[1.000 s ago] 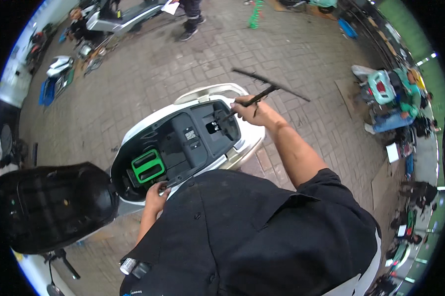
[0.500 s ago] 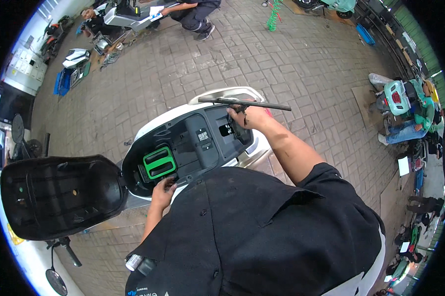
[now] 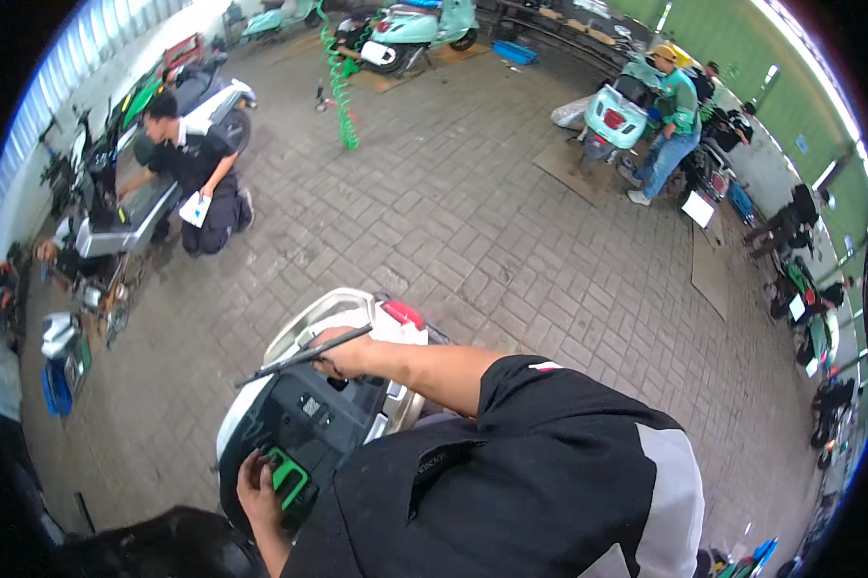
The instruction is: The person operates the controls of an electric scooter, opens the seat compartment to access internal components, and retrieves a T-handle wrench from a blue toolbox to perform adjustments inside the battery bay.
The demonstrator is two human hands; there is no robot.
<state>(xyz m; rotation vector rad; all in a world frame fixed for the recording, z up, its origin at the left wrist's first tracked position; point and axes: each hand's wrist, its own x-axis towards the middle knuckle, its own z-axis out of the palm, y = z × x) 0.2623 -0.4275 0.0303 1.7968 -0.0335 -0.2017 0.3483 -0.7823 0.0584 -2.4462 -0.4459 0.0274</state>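
Observation:
A scooter's open dark storage compartment (image 3: 294,409) with a cream-white body around it lies in front of me. My right hand (image 3: 342,353) is at its far end, closed around a long dark metal bar (image 3: 294,362) that slants across the compartment's rim. My left hand (image 3: 258,486) hovers over the near end, fingers curled in; whatever is between them is too small and dark to make out. Right beside it, down in the compartment, sits a green frame with handle openings (image 3: 287,474). My torso covers part of the compartment's right side.
The raised black seat (image 3: 169,544) lies at the lower left. A red tail light (image 3: 402,314) is just past my right hand. On the left a person (image 3: 191,173) kneels by another scooter. A green coiled hose (image 3: 345,87) hangs ahead; a mint scooter (image 3: 612,120) stands at right.
The view has tilted up and swung right, so my scooter sits lower in the picture. The bar has turned from nearly level to slanting. My left hand has come up over the green frame.

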